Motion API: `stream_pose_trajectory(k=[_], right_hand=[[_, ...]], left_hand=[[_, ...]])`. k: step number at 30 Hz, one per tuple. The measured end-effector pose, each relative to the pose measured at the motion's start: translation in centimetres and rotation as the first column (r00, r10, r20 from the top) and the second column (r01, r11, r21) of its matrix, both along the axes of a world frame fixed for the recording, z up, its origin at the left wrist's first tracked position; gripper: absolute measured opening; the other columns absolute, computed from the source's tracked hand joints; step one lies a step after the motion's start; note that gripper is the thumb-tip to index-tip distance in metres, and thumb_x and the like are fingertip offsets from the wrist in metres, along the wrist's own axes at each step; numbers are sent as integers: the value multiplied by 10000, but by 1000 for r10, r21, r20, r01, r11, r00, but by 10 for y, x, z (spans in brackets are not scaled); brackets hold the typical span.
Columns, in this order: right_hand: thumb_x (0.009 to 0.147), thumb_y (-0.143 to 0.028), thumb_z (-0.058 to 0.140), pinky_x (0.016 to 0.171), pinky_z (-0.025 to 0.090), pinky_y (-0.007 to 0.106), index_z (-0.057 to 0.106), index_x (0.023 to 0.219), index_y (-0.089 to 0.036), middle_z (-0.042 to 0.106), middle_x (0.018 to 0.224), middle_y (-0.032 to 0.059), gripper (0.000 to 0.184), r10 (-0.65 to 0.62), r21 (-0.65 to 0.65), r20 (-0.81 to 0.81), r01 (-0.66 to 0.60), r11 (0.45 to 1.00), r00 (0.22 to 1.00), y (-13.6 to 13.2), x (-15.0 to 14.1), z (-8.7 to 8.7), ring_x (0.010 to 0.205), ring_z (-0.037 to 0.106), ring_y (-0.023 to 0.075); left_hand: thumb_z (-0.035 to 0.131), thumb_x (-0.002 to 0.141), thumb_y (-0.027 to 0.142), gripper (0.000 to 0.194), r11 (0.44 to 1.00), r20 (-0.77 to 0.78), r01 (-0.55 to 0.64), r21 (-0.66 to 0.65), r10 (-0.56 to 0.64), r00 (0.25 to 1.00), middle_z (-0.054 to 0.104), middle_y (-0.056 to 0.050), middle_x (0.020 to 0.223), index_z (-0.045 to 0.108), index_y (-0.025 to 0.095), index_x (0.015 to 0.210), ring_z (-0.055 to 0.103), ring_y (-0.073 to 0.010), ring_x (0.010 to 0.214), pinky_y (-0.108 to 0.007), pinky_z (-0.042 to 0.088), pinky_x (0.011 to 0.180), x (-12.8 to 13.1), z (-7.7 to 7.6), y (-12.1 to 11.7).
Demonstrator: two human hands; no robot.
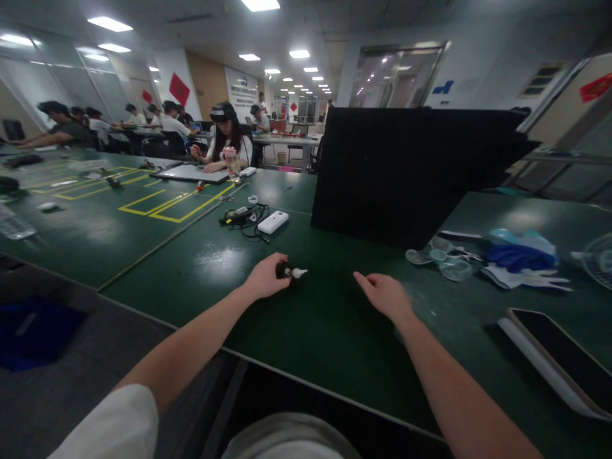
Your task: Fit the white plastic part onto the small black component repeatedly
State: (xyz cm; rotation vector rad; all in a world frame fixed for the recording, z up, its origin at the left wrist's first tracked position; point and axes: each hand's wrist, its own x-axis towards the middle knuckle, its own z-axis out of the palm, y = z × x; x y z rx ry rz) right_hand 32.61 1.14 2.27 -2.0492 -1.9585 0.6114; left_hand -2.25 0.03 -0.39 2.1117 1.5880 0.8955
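1. The left hand [264, 276] rests on the green tabletop [335, 331], its grip closed round a small plug [289, 273].
2. The plug is black at the held end, with a white tip poking out to the right, lying near the tabletop's middle.
3. The right hand [385, 294] lies flat nearby, loosely open, holding nothing.
4. A black panel [406, 172] stands behind.

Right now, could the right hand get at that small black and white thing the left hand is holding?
Probably yes: the right hand rests open on bare green table beside the small black-and-white object, with nothing between them.
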Motion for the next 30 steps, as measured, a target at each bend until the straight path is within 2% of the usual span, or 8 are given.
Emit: stream_pose_trajectory(k=[4, 7, 11, 15, 20, 23, 25, 30], right_hand=[[916, -787, 280, 569, 447, 304, 714, 870, -210, 711, 779, 83, 724, 9, 2, -38, -9, 1000, 999, -4, -5, 4, 694, 659, 216], [929, -780, 228, 589, 457, 308, 702, 865, -200, 707, 771, 88, 752, 7, -4, -82, -8, 1000, 997, -8, -9, 6, 694, 658, 211], [930, -781, 219, 590, 460, 311, 699, 885, -192, 705, 759, 92, 761, 10, -17, -110, -12, 1000, 994, -9, -9, 7, 696, 658, 216], [930, -778, 230, 583, 470, 319, 704, 895, -189, 706, 755, 96, 756, 8, -51, -98, -13, 999, 995, -5, -6, 5, 687, 663, 223], [922, -778, 271, 572, 476, 319, 710, 897, -200, 715, 777, 97, 727, 24, -75, -81, -30, 997, 996, -4, -6, 5, 684, 668, 225], [918, -777, 294, 568, 474, 312, 708, 876, -207, 718, 785, 93, 706, 37, -91, -83, -44, 995, 996, -6, -8, 7, 687, 669, 222], [922, -776, 285, 573, 473, 313, 706, 862, -208, 716, 778, 89, 710, 40, -62, -72, -45, 997, 997, -7, -10, 9, 690, 668, 220], [933, -765, 264, 576, 468, 314, 704, 871, -203, 711, 776, 86, 717, 21, -29, -73, -23, 999, 997, -7, -9, 11, 681, 661, 216]], left_hand=[[669, 751, 306, 541, 982, -19, -187, -38, 187, 982, 697, -55, 1122, 537, 219, 1269, 686, -218, 931, -371, 547, 871, -80, -7, -4], [658, 730, 298, 526, 953, -126, -288, 90, 298, 946, 689, -60, 1131, 560, 224, 1241, 670, -241, 983, -386, 533, 906, -125, -7, -7], [641, 703, 237, 472, 925, -359, -150, 349, 280, 890, 650, -97, 1230, 636, 224, 1175, 574, -304, 1187, -463, 396, 1098, -146, -1, -11], [611, 715, 187, 464, 914, -446, -77, 397, 266, 855, 643, -95, 1226, 654, 248, 1173, 553, -310, 1208, -517, 246, 1185, -148, 5, -15], [636, 677, 202, 457, 793, -81, -418, 443, 500, 862, 636, -105, 1183, 636, 209, 1134, 563, -309, 1168, -479, 370, 1104, -162, 1, -13], [618, 695, 223, 472, 655, 329, -693, 302, 610, 720, 635, -84, 1107, 585, 185, 1164, 615, -247, 1025, -399, 489, 955, -165, -5, -4], [616, 699, 228, 461, 684, 488, -710, 167, 568, 662, 639, -60, 1049, 566, 179, 1155, 632, -207, 942, -351, 519, 879, -159, -10, 5], [633, 714, 249, 407, 895, 561, -443, 56, 338, 755, 664, -35, 997, 555, 195, 1110, 653, -183, 896, -320, 523, 841, -121, -15, 35]])
